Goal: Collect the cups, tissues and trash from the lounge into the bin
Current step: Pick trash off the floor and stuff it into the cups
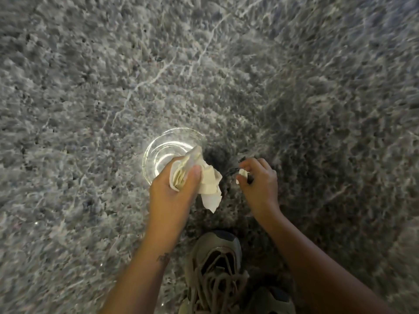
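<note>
The left hand (174,191) has its grip clenched round a crumpled white tissue (210,184), with a clear cup (162,150) against its fingers; I cannot tell whether the cup is held too. The right hand (260,181) pinches a small tissue scrap (243,173) above the marble floor (226,64), near a laced shoe (217,268).
</note>
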A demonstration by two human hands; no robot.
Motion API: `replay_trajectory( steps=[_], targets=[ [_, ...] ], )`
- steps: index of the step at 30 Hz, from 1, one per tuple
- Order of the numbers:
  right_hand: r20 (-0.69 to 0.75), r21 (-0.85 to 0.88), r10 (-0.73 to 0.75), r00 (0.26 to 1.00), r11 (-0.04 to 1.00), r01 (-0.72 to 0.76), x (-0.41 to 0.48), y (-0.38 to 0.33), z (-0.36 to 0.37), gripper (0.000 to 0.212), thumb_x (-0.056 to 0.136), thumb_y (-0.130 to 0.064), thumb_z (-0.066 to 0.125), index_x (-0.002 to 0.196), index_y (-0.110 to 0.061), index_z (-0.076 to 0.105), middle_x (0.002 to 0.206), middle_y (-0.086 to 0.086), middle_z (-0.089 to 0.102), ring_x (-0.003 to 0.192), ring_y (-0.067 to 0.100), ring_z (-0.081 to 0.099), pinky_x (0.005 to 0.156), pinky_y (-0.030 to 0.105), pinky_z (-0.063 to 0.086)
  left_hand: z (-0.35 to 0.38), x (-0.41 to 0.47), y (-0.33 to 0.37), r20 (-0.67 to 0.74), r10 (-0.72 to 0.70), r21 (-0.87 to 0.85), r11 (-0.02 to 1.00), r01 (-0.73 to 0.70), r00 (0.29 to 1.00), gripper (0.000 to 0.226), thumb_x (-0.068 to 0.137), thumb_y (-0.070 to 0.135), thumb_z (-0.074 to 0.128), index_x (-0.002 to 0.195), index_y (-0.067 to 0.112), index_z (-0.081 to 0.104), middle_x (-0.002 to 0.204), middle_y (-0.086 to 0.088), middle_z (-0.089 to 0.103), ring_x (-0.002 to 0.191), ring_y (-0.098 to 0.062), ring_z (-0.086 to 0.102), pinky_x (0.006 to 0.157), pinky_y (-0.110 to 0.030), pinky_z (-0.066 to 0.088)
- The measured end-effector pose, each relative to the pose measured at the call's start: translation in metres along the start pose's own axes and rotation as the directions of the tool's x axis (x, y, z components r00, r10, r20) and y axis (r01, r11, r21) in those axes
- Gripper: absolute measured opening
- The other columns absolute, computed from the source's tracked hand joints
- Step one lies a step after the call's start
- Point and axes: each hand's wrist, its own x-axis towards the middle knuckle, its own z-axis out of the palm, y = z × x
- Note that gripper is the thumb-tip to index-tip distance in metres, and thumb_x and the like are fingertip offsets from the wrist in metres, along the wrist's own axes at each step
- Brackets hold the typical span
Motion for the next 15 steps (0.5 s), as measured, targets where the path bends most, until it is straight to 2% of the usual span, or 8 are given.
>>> replay_trajectory(
  steps=[3, 6, 8, 11, 15],
  targets=[
    [0.016, 0.105, 0.042, 0.999, 0.993, -0.044, -0.006, -0.014, -0.014, 0.018, 0.077, -0.003, 0.069, 0.087, -0.016, 0.062, 0.08, -0.017, 0.044, 0.085, 0.018, 0.052, 0.074, 0.028, 0.045, 0.001, -0.001, 0.009, -0.009, -0.007, 0.009, 1.0, 0.007, 1.0, 0.009, 0.087, 0.026, 0.064, 0.078, 0.029, 0.063, 0.064, 0.017, 0.063, 0.058, 0.003, 0.056, 0.052, -0.013, 0.043],
    [-0.076, 0.25, 0.019, 0.997, 0.968, 0.0, -0.016, -0.05, -0.056, 0.022, 0.073, -0.004, 0.073, 0.083, -0.019, 0.061, 0.081, -0.016, 0.048, 0.076, 0.01, 0.052, 0.069, 0.016, 0.043, -0.001, -0.009, 0.04, -0.02, -0.005, -0.014, 1.0, 0.005, 1.0, 0.005, 0.084, 0.033, 0.063, 0.08, 0.029, 0.064, 0.065, 0.015, 0.063, 0.059, -0.001, 0.055, 0.054, -0.017, 0.041],
    [-0.173, 0.348, -0.01, 0.985, 0.935, 0.071, -0.027, -0.084, -0.096, 0.022, 0.072, -0.006, 0.075, 0.081, -0.02, 0.061, 0.08, -0.013, 0.053, 0.073, 0.005, 0.052, 0.066, 0.009, 0.04, 0.001, -0.018, 0.069, -0.023, -0.001, -0.039, 0.999, 0.0, 1.0, 0.004, 0.086, 0.03, 0.063, 0.085, 0.028, 0.065, 0.071, 0.013, 0.066, 0.066, -0.005, 0.059, 0.059, -0.023, 0.044],
    [-0.278, 0.443, -0.076, 0.958, 0.875, 0.198, -0.049, -0.138, -0.159, 0.021, 0.072, -0.011, 0.075, 0.082, -0.022, 0.06, 0.082, -0.006, 0.058, 0.071, 0.002, 0.055, 0.066, 0.009, 0.041, 0.01, -0.035, 0.123, 0.013, 0.039, -0.062, 0.997, -0.039, 0.999, 0.003, 0.089, 0.025, 0.061, 0.089, 0.026, 0.064, 0.071, 0.017, 0.066, 0.067, 0.0, 0.059, 0.061, -0.019, 0.044],
    [-0.292, 0.499, -0.12, 0.949, 0.827, 0.259, -0.079, -0.197, -0.232, 0.019, 0.075, -0.01, 0.072, 0.087, -0.016, 0.059, 0.087, -0.002, 0.06, 0.076, 0.002, 0.055, 0.072, 0.015, 0.044, 0.025, -0.063, 0.212, 0.074, 0.139, -0.097, 0.987, -0.131, 0.988, 0.011, 0.09, 0.019, 0.06, 0.081, 0.025, 0.061, 0.056, 0.018, 0.058, 0.053, 0.005, 0.051, 0.053, -0.013, 0.04]
  ],
)
